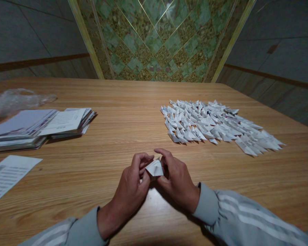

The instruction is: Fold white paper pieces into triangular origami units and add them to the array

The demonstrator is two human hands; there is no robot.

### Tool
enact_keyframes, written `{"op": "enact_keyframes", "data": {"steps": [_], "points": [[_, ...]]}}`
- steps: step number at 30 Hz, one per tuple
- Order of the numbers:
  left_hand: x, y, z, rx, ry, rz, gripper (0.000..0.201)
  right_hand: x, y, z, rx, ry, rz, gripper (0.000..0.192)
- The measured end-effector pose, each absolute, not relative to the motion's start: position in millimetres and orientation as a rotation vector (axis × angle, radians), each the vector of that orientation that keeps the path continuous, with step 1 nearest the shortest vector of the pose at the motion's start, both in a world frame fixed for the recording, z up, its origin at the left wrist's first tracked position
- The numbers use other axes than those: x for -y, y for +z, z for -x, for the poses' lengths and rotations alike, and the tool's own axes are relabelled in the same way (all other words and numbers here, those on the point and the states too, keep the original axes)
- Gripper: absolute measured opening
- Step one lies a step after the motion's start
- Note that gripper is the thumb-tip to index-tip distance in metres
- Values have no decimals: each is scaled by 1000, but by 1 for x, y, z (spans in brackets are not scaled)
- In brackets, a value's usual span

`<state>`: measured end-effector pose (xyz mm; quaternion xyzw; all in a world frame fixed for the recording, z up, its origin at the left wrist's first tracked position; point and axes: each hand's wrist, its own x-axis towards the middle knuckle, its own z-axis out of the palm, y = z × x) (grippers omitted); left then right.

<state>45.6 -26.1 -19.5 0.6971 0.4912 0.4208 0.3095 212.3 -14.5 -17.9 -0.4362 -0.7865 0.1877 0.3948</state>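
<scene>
Your hands meet at the near middle of the surface [123,102], the folded piece [155,168] between them. Beyond to your right lie the folded pieces [215,124]; far left, paper stacks [41,126], a sheet [7,176] nearer.

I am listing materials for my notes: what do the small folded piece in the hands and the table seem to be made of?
Folded piece: thin white paper, matte, with sharp creases; both hands pinch it. Table: wood or wood-look laminate, semi-gloss, with straight grain lines and a soft sheen.
</scene>
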Motion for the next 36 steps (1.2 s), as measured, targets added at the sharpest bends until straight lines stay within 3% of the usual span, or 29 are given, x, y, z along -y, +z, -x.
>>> {"op": "enact_keyframes", "data": {"steps": [4,15,23,26,31,33,36], "points": [[23,-17,-47,-1257,1063,-1602,11,16,-16,-213,2047,361,1123,55],[30,-20,-55,-1226,1150,-1713,24,11,-11,-205,2014,399,1279,58],[27,-18,-53,-1309,1250,-1570,5,12,-13,-203,2085,198,1277,58],[25,-19,-53,-1272,1263,-1405,3,11,-14,-205,2096,134,1209,47],[24,-15,-53,-1240,1233,-1260,6,10,-11,-208,2224,93,1171,11],[23,-14,-51,-1236,1201,-1228,7,9,-10,-209,2273,95,1176,8],[20,-15,-48,-1239,1219,-1162,10,10,-8,-212,2330,134,1136,19]]}}
